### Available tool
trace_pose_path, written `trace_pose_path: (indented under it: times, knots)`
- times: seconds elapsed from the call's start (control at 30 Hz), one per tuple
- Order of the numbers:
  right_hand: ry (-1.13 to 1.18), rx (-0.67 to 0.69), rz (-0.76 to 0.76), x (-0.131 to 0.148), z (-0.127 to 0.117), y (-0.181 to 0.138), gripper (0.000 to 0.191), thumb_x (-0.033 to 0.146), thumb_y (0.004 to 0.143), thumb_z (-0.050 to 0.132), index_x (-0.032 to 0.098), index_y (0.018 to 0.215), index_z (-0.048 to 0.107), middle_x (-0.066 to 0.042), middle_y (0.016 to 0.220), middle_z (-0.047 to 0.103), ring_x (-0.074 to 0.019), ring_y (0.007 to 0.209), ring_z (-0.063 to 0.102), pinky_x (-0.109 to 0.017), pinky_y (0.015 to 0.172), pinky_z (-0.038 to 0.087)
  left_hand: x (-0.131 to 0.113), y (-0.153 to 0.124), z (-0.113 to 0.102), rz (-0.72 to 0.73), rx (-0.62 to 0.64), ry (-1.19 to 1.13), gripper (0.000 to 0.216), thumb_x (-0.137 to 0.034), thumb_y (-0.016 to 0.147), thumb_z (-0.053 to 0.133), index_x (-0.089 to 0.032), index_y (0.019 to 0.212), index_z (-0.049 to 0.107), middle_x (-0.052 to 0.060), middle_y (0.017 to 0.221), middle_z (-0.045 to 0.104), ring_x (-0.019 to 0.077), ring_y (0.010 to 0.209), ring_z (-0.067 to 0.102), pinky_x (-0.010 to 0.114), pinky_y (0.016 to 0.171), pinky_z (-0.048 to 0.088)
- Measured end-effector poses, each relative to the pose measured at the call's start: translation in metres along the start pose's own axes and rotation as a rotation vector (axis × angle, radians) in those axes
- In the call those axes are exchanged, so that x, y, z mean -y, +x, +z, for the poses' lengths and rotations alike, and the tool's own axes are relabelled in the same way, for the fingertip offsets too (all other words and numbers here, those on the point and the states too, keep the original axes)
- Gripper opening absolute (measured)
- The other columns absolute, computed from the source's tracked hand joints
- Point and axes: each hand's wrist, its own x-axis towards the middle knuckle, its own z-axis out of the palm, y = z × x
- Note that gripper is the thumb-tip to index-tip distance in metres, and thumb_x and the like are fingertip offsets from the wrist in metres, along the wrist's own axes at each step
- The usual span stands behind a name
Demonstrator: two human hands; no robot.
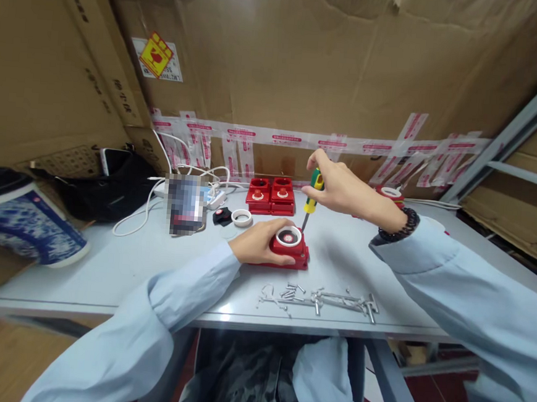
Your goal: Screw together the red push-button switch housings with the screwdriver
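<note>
My left hand (265,243) is closed around the left side of a red box-shaped device (298,259), which has a white ring (289,235) with a dark centre on top. From above, my right hand (337,185) grips the green and yellow handle of a screwdriver (311,201). Its shaft points down, with the tip at the far right corner of the device; whether it sits in a screw I cannot tell. Several small screws (292,291) and thin metal rods (339,301) lie on the table in front of the device.
Two red devices (271,196) stand behind, and another red part (392,193) is beyond my right forearm. A loose white ring (242,217), a black part (222,216), a blurred phone (185,207), white cables (146,216), a black bag (111,192) and a patterned cup (29,222) are leftward. Cardboard (298,61) walls the back.
</note>
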Motion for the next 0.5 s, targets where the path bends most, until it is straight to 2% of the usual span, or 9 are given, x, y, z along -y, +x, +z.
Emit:
trace_pose_path:
  times: [0.13,0.27,0.33,0.5]
  knots:
    - [0.097,0.069,-0.029,0.0,0.001,0.001,0.041,0.017,0.066,0.061,0.022,0.1,0.039,-0.001,0.082,0.056,-0.0162,0.066,0.05,-0.028,0.056,0.037,0.002,0.0,0.001,0.008,-0.007,-0.005,0.065,-0.047,0.067,0.073,-0.022,0.121,0.049,0.009,0.12,0.061,0.0273,0.108,0.059,0.041,0.093,0.045]
    - [0.077,0.002,-0.07,0.0,0.008,0.003,0.022,0.03,0.071,0.06,0.022,0.081,0.043,-0.001,0.073,0.056,-0.0159,0.064,0.05,-0.03,0.059,0.037,0.003,0.0,0.001,0.012,-0.018,0.002,0.065,-0.047,0.067,0.073,-0.022,0.122,0.049,0.008,0.119,0.062,0.0272,0.107,0.06,0.04,0.092,0.046]
    - [0.115,-0.029,-0.066,-0.001,0.012,0.004,0.02,0.031,0.071,0.058,0.022,0.075,0.041,0.0,0.07,0.055,-0.0149,0.062,0.048,-0.029,0.059,0.036,0.003,0.0,0.001,0.009,-0.015,0.01,0.065,-0.048,0.067,0.073,-0.022,0.121,0.048,0.009,0.119,0.062,0.0274,0.107,0.06,0.039,0.092,0.046]
    - [0.262,-0.069,0.048,-0.004,0.019,0.007,0.034,0.027,0.06,0.062,0.022,0.085,0.039,0.001,0.074,0.055,-0.015,0.064,0.049,-0.028,0.056,0.036,0.002,0.0,0.001,0.01,-0.011,0.011,0.066,-0.049,0.067,0.072,-0.022,0.122,0.048,0.009,0.119,0.061,0.0274,0.107,0.06,0.039,0.092,0.045]
